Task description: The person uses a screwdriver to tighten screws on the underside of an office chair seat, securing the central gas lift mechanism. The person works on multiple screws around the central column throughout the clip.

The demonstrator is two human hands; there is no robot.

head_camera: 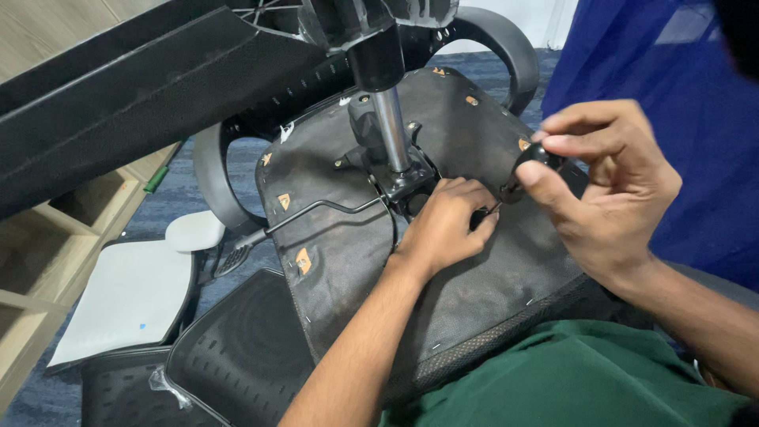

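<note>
Screwdriver: your right hand pinches its black handle at 2 o'clock from the gas cylinder; the thin shaft slants down to 7 o'clock.
Left hand: fingers clenched around the tip end, beside the metal mechanism plate.
Seat underside: lies upturned across your lap.
Advice: keep the shaft in line with the fastener, press inward, turn with your fingertips only.
Lever rod: at 9 o'clock, apart from both hands.
</note>
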